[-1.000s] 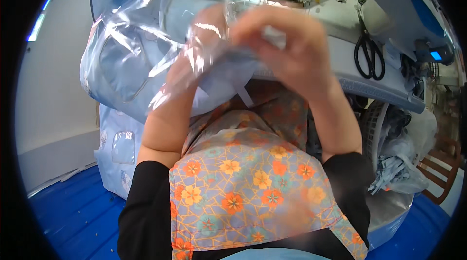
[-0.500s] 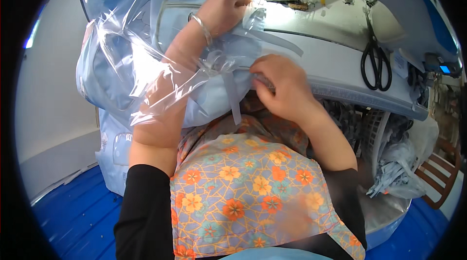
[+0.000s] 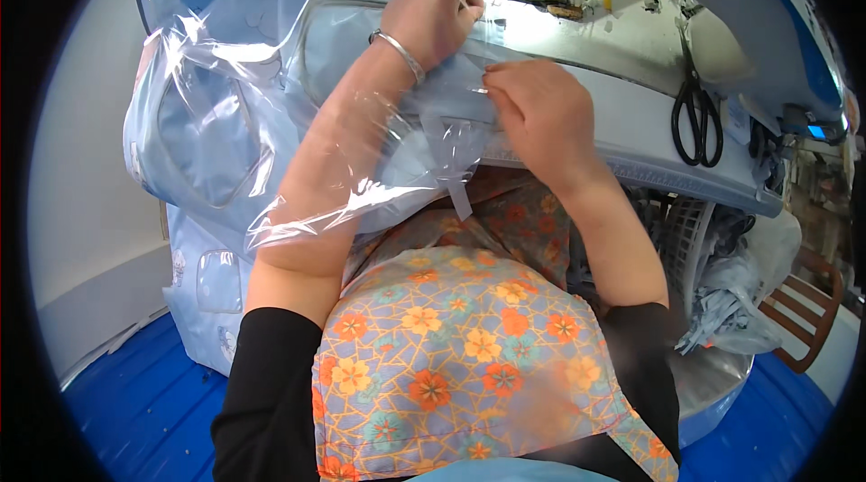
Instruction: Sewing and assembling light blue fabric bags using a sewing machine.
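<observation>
Light-blue fabric (image 3: 338,36) spreads across the work surface at the upper left, with a clear plastic sheet (image 3: 383,198) over it. The sheet drapes across my left forearm, full of bright reflections. My left hand (image 3: 435,20) is closed in a pinch on the plastic near the sewing machine's (image 3: 758,18) needle area. Right of it and a little nearer me, my right hand (image 3: 548,117) pinches the plastic's edge between thumb and fingers. A narrow pale strip (image 3: 458,192) hangs down between the hands. The exact layers under my fingertips are hard to see.
Black-handled scissors (image 3: 697,126) lie on the machine bed at the right. Below the table edge stands a white plastic basket (image 3: 690,234), beside a bag of grey-blue scraps (image 3: 726,306). A wooden chair (image 3: 807,311) is at the far right. The floor (image 3: 135,410) is blue.
My right hand has moved up and away from me, drawing the plastic edge taut. My left hand has shifted slightly right. The hanging strip has swung to the right.
</observation>
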Action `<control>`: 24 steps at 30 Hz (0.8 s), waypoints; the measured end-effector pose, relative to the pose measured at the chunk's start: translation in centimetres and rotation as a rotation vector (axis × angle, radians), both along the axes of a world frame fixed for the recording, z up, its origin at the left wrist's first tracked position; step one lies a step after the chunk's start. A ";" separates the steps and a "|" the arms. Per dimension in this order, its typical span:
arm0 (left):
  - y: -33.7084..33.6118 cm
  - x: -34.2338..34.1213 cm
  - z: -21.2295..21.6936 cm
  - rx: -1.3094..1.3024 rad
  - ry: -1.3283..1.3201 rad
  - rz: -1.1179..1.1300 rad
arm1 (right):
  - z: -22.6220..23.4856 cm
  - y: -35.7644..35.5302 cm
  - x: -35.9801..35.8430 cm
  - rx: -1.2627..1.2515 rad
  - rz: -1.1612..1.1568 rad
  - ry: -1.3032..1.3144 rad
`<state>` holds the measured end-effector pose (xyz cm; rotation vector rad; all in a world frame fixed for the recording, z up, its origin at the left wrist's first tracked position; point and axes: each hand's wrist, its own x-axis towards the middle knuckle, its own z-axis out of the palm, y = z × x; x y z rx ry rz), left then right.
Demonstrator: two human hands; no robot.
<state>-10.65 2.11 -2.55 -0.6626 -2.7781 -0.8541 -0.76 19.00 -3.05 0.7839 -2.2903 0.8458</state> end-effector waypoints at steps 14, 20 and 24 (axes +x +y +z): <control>-0.2 -0.9 -0.9 0.049 -0.039 -0.047 | -0.7 -0.1 -4.3 0.226 -0.038 -0.024; -5.7 0.2 1.2 0.672 0.073 0.313 | -0.1 -0.7 -4.4 0.261 -0.029 -0.087; -7.7 4.9 3.7 -0.060 0.788 0.345 | -0.7 -0.3 -4.6 0.316 -0.077 -0.101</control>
